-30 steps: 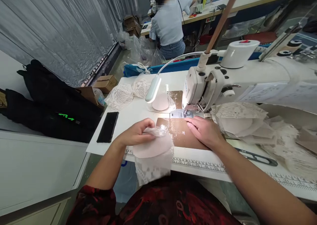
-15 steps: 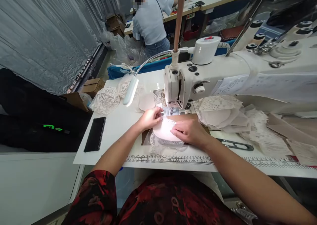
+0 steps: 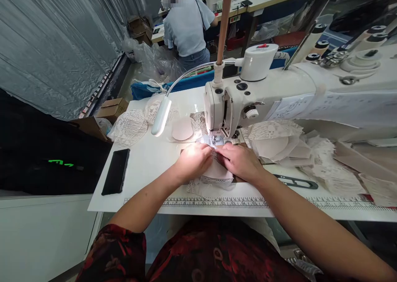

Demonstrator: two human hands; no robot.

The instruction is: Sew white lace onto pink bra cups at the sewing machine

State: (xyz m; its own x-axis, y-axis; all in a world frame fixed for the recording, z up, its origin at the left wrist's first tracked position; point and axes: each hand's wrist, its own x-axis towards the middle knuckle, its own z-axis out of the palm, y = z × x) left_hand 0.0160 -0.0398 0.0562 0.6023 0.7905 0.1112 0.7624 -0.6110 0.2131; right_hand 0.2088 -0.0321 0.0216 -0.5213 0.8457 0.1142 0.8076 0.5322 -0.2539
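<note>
A pale pink fabric cup piece with lace trim (image 3: 218, 172) lies just in front of the needle of a white sewing machine (image 3: 260, 83). My left hand (image 3: 195, 160) is closed on its left edge, fingertips close to the presser foot (image 3: 213, 140). From the other side my right hand (image 3: 240, 160) pinches the same piece, its fingertips nearly meeting the left ones. Both hands cover much of the fabric's upper part. Sheer lace spreads out below, towards the ruler strip (image 3: 214, 202). Another pink cup piece (image 3: 182, 129) rests left of the needle.
A lamp (image 3: 161, 116) on a bent neck hangs over the table. Lace cups (image 3: 128, 127) and a black phone (image 3: 115, 171) lie left. Stacked lace pieces (image 3: 279, 139) and a dark flat tool (image 3: 296, 182) are right. A co-worker (image 3: 186, 25) sits beyond the machine.
My left hand has come right and slightly down over the cup piece. My right hand has moved up towards the needle. The fingertips are now close together, and the fabric is more covered.
</note>
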